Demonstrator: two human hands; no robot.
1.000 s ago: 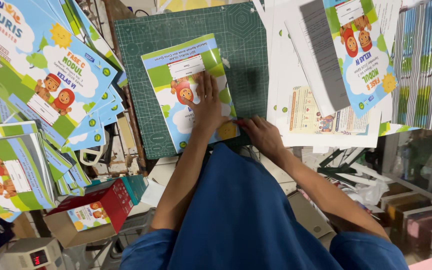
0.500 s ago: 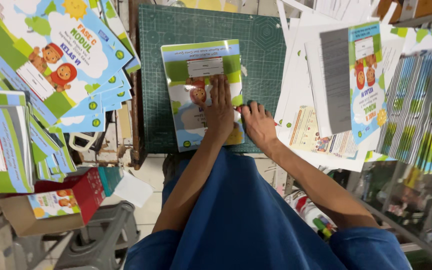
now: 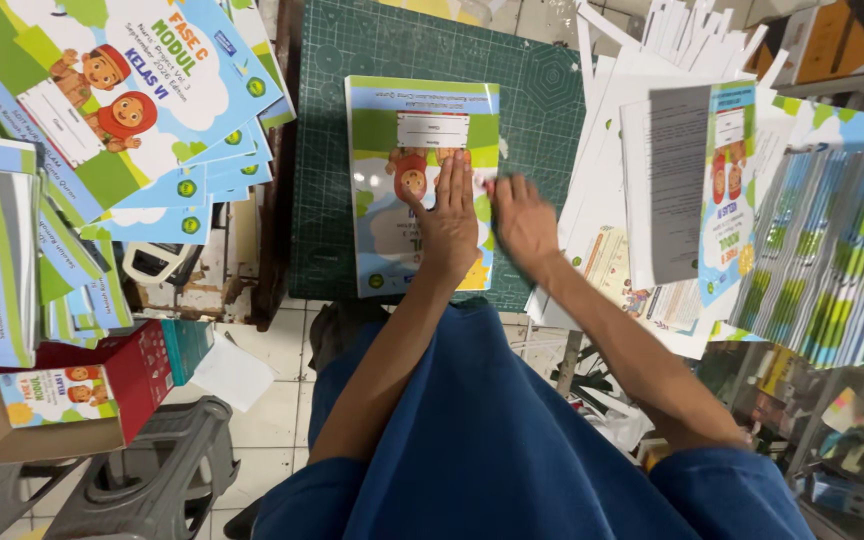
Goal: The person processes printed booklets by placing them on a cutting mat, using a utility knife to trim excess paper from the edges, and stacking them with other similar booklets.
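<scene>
A booklet [image 3: 407, 180] with a green, blue and white cartoon cover lies flat on the dark green cutting mat [image 3: 542, 110], roughly at the mat's middle. The left hand [image 3: 449, 225] rests palm down on the booklet's lower right part, its fingers [image 3: 455, 180] stretched out flat and released, grasping nothing. The right hand [image 3: 522, 220] sits just beside the booklet's right edge, on the mat; it is blurred, its fingers spread and loose, holding nothing.

To the left of the mat, a fanned stack of covers [image 3: 142, 110] of the same kind overlaps in layers. To the right of the mat lie loose white sheets [image 3: 632, 90], then a folded printed copy [image 3: 702, 180], and further right a stack of bound booklets [image 3: 832, 260] showing their spines. Below the left stack, a red box [image 3: 147, 375] stands beside a grey plastic stool [image 3: 152, 480] on the tiled floor.
</scene>
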